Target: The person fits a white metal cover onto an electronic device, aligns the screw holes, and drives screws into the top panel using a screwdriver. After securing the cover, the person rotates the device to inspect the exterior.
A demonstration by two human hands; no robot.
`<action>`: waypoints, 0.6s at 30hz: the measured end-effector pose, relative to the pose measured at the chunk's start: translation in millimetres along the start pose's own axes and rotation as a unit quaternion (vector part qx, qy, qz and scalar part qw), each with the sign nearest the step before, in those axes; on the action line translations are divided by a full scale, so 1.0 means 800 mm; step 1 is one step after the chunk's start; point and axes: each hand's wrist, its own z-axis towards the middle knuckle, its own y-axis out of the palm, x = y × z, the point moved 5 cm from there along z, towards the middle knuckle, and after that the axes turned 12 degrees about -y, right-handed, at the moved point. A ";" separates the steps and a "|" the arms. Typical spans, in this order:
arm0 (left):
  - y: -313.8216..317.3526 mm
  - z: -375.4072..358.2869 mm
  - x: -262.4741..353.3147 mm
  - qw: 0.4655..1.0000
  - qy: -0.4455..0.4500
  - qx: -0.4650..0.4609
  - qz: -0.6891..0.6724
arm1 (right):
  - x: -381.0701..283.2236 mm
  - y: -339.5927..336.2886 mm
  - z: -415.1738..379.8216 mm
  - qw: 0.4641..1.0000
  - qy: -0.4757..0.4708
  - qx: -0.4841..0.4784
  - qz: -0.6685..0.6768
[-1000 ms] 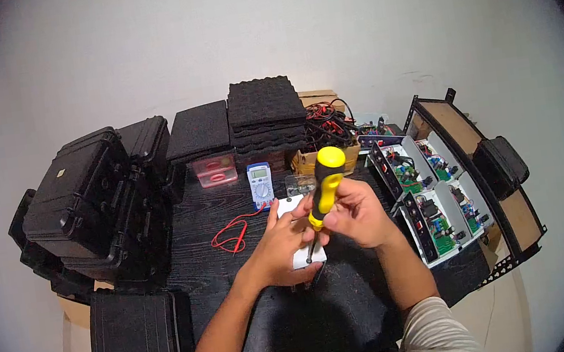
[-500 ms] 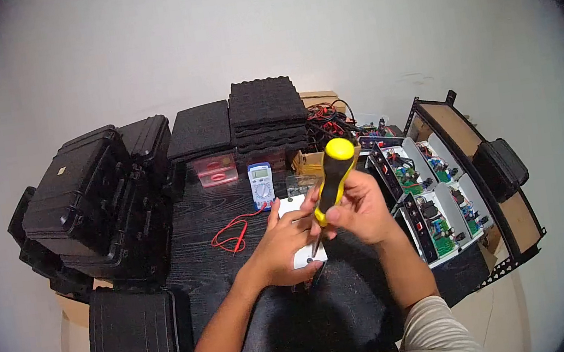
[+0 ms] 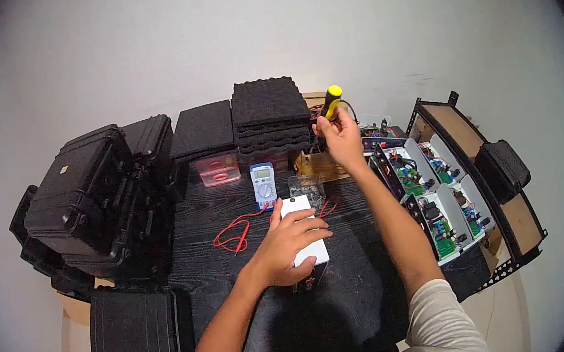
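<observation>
A white-topped box (image 3: 310, 252) sits on the dark table at the centre, with a dark round spot near its far end. Across its top lies my left hand (image 3: 287, 245), fingers spread over the white surface. My right hand (image 3: 342, 138) is raised over the far right of the table, wrapped round a yellow and black screwdriver (image 3: 331, 102) whose yellow end points up. The screwdriver's tip cannot be made out. Just beyond the box is a small clear tray (image 3: 307, 188) of small parts.
A multimeter (image 3: 264, 184) with red leads (image 3: 236, 230) stands left of the tray. Black cases (image 3: 80, 188) are stacked at left, foam sheets (image 3: 267, 103) at the back. White housings with circuit boards (image 3: 436, 209) stand at right, beside a black rack (image 3: 521, 216).
My right hand has lifted the screwdriver off the white-topped box and carried it away, up and to the right. My left hand has stayed on the box.
</observation>
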 end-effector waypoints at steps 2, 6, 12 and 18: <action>0.003 0.000 -0.003 1.000 0.005 0.002 0.002 | 0.038 -0.004 -0.004 0.998 -0.005 -0.018 -0.062; 0.003 0.001 -0.004 1.000 0.003 -0.003 -0.013 | 0.061 0.005 -0.013 1.000 0.002 -0.006 -0.019; 0.001 0.001 -0.003 1.000 0.007 -0.003 -0.009 | 0.075 0.008 -0.010 0.995 -0.030 -0.016 -0.091; 0.003 0.000 -0.004 1.000 0.008 0.001 -0.010 | 0.097 0.003 -0.029 0.982 -0.054 -0.049 -0.175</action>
